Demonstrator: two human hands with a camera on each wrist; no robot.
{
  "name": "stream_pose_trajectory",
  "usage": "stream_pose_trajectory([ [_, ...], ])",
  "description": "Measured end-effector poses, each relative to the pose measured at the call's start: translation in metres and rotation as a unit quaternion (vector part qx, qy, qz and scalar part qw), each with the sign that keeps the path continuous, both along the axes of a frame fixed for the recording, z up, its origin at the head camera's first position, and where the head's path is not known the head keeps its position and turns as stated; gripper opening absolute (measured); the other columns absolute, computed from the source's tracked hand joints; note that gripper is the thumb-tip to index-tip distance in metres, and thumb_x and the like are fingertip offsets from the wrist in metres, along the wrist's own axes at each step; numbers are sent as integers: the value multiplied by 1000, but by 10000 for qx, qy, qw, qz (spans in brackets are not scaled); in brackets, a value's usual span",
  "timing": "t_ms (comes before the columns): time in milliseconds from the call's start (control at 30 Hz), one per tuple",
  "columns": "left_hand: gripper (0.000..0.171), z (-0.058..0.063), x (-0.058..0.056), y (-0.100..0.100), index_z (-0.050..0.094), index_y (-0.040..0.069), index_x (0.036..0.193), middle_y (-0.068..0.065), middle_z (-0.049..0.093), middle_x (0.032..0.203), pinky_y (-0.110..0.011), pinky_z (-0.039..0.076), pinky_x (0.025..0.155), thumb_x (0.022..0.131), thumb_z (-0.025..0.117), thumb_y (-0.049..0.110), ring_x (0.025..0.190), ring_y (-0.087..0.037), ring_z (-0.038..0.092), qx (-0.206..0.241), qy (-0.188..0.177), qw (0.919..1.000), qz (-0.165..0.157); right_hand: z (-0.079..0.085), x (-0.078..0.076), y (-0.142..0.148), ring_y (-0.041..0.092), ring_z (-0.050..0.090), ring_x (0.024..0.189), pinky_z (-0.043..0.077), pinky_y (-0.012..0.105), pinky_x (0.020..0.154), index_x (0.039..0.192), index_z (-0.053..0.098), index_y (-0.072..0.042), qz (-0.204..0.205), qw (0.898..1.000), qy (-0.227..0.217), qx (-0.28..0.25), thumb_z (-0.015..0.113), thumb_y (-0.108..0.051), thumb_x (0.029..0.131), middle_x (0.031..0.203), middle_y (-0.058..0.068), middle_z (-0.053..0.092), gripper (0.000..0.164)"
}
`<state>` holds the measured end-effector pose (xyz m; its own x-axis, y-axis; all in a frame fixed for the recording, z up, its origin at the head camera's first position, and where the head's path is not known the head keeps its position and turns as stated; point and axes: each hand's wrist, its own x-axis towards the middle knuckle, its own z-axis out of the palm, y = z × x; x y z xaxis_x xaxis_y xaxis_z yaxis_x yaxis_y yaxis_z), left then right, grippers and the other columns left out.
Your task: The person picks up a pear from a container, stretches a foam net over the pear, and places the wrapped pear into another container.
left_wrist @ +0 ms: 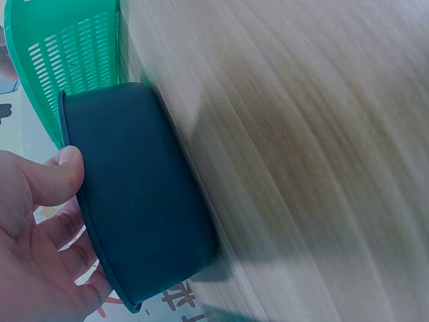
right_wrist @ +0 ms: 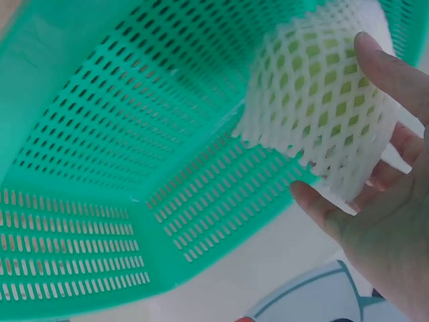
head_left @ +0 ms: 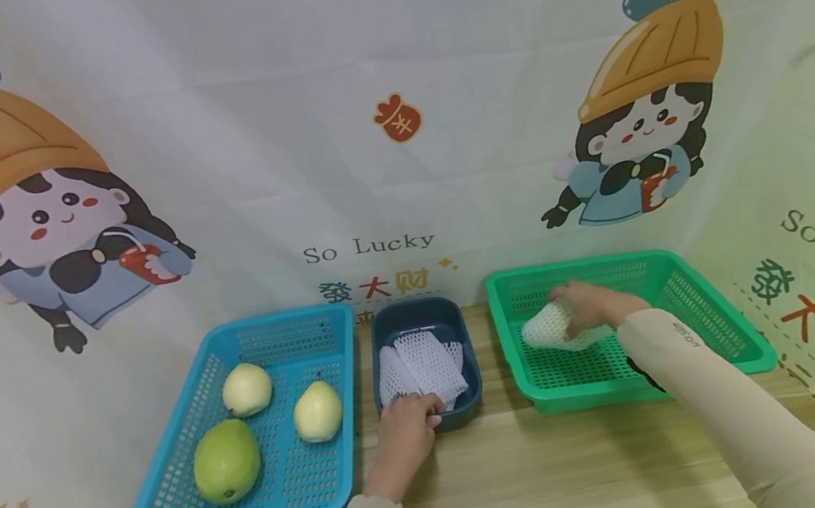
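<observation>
The head view shows, near the tabletop's (head_left: 508, 477) left edge, a blue basket (head_left: 284, 469) with a large green fruit (head_left: 227, 462) and two bare pears (head_left: 247, 390) (head_left: 317, 412). To its right, at the tabletop's back edge, stands a dark box (head_left: 464, 417) of foam net sleeves (head_left: 424, 365). The hands work well apart. The left hand (head_left: 405, 434) rests at the box's near rim, thumb at the rim; its fingertips are hidden inside, so I cannot tell whether they pinch a sleeve. Lifting just one layer from there would likely keep the pile tidy.

Toward the tabletop's back right corner, the right hand (head_left: 590, 307) holds a net-sleeved fruit (head_left: 544, 329) inside the green basket (head_left: 560, 398), near its left wall. Whether it touches the basket floor is unclear. Good handling here probably means lowering it fully, then loosening thumb and fingers together, so none snags the mesh and drags the sleeve off.
</observation>
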<state>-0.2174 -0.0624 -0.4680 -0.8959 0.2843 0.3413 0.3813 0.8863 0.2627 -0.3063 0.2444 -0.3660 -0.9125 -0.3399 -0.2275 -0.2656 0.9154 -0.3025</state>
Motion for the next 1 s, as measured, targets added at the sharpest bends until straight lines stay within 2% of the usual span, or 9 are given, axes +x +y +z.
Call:
stream_pose_trajectory([
  [133,6,-1,2,-1,67,19,81,1,63,74,-37,45,69,78,71,15,74,-21,60,-16,-5,10000,-6,-14,-6,-2,44,46,116,44,56,88,132,45,-5,-29,9998,-124,133,74,-10,77,130,26,47,62],
  [267,6,-1,4,0,67,19,80,1,63,74,-37,46,69,77,71,15,74,-21,60,-26,44,10000,-13,-20,-7,-1,43,47,116,45,55,86,133,45,-8,-98,9992,-311,244,71,-5,78,130,25,49,60],
  [433,8,0,5,0,67,19,80,1,63,72,-36,45,66,76,72,14,73,-21,60,-13,132,9999,-19,-21,-5,3,46,43,120,45,56,87,136,42,-8,-383,9968,-591,370,67,-4,81,133,29,44,61],
  [633,8,0,5,-1,66,19,79,1,62,72,-36,45,67,76,72,14,73,-20,60,-19,174,9998,2,-20,-2,3,47,41,121,43,58,88,138,40,-10,-499,9958,-679,370,67,-6,82,135,30,41,62],
  [1000,6,-2,1,-1,67,19,81,0,63,74,-37,45,67,78,71,17,74,-20,60,-89,29,9999,49,-21,-8,3,50,35,127,41,60,93,142,33,-9,-399,9968,-604,345,65,-5,82,141,31,34,68],
])
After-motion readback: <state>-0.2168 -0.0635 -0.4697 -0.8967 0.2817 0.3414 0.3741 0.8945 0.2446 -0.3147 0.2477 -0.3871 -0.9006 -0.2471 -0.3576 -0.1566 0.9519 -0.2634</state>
